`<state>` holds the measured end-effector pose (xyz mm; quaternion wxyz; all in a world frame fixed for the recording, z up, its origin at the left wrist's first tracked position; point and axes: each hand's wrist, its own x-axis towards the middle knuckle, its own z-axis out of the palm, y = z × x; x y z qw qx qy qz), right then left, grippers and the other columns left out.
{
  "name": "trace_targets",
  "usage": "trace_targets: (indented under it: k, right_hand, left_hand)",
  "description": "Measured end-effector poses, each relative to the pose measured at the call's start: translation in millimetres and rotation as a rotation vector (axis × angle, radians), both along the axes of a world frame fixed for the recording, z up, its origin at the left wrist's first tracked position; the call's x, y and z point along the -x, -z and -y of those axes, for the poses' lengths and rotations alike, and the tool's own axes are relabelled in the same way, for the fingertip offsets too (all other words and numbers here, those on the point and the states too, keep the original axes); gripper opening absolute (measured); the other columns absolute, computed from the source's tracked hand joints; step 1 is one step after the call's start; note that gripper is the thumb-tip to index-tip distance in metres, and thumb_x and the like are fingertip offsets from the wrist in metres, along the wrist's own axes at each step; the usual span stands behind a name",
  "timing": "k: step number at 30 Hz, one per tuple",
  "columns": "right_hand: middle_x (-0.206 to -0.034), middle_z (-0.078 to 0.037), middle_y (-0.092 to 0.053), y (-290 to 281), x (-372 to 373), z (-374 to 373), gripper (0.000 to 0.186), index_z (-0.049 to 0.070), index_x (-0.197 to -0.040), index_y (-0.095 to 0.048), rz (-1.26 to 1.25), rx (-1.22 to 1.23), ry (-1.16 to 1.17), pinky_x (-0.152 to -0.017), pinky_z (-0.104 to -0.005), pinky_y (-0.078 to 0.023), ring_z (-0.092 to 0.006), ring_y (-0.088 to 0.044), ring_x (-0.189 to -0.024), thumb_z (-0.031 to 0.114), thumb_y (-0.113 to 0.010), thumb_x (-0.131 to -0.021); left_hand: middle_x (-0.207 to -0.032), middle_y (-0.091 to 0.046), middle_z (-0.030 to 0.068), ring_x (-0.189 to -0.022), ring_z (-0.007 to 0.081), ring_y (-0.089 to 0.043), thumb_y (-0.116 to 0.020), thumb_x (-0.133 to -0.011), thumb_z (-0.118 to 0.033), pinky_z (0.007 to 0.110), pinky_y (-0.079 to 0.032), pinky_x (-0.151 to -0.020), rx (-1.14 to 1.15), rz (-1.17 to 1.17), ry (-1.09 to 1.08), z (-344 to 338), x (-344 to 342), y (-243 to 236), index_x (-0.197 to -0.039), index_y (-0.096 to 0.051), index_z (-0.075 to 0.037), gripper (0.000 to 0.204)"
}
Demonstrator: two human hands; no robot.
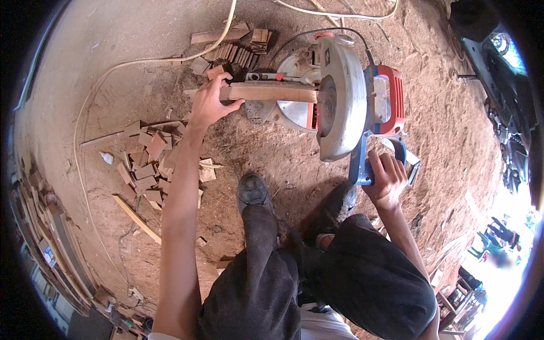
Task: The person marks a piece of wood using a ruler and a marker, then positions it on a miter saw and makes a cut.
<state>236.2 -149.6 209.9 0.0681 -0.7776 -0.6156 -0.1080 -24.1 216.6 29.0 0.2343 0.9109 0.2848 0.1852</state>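
Observation:
My left hand (pixel 214 99) grips the left end of a long wooden strip (pixel 277 93), which lies across the saw's metal base (pixel 286 113). The strip's right end reaches the grey blade guard (pixel 337 99) of a miter saw with a red and blue motor housing (pixel 388 90); whether it touches the blade is hidden. My right hand (pixel 385 175) is closed around the saw's blue handle at the lower right. A small reddish block (pixel 218 71) shows just behind my left fingers.
Cut wood pieces lie in piles at left (pixel 144 158) and behind the saw (pixel 238 56). A pale cable (pixel 136 63) crosses the sawdust-covered floor. Planks (pixel 59 238) line the left edge; dark motorbikes (pixel 504 124) and a person (pixel 503 231) by green chairs are at right. My feet (pixel 252 191) are below the saw.

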Motion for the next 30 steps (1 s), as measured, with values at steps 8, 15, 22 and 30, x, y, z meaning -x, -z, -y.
trace_targets:
  k: [8,15,22,30]
  right_hand:
    - [-0.077,-0.001,-0.062,1,0,1,0.029,0.012,-0.106,-0.073,-0.003,-0.024,-0.001,-0.060,-0.0339,-0.048,-0.0185,-0.061,-0.063,0.028,-0.078,-0.083]
    - [-0.077,-0.001,-0.062,0,2,-1,0.028,0.011,-0.106,-0.073,-0.015,-0.022,0.007,-0.062,-0.0342,-0.048,-0.0189,-0.062,-0.064,0.025,-0.078,-0.082]
    - [-0.077,-0.001,-0.061,-3,0,1,0.029,0.011,-0.106,-0.073,-0.015,-0.021,0.014,-0.063,-0.0346,-0.048,-0.0195,-0.062,-0.064,0.022,-0.079,-0.079]
    - [-0.074,0.000,-0.059,4,3,0,0.027,0.012,-0.104,-0.072,-0.001,-0.034,0.006,-0.060,-0.0329,-0.047,-0.0172,-0.059,-0.061,0.023,-0.078,-0.081]
  left_hand:
    - [-0.101,-0.077,0.0143,-0.088,0.0321,-0.076,-0.092,-0.076,-0.040,0.043,-0.062,-0.077,-0.016,0.018,-0.001,2,1,-2,-0.131,-0.052,-0.013,0.074]
    - [-0.099,-0.077,0.0132,-0.090,0.0326,-0.076,-0.092,-0.075,-0.040,0.043,-0.061,-0.077,0.020,0.004,-0.024,1,2,-3,-0.130,-0.054,-0.013,0.072]
    - [-0.106,-0.076,0.0136,-0.097,0.0325,-0.075,-0.091,-0.075,-0.039,0.045,-0.060,-0.082,0.012,-0.014,-0.002,5,-7,-8,-0.128,-0.061,-0.015,0.065]
    - [-0.110,-0.075,0.0160,-0.101,0.0350,-0.073,-0.089,-0.077,-0.037,0.046,-0.059,-0.087,-0.085,0.011,0.057,1,3,3,-0.129,-0.068,-0.014,0.061]
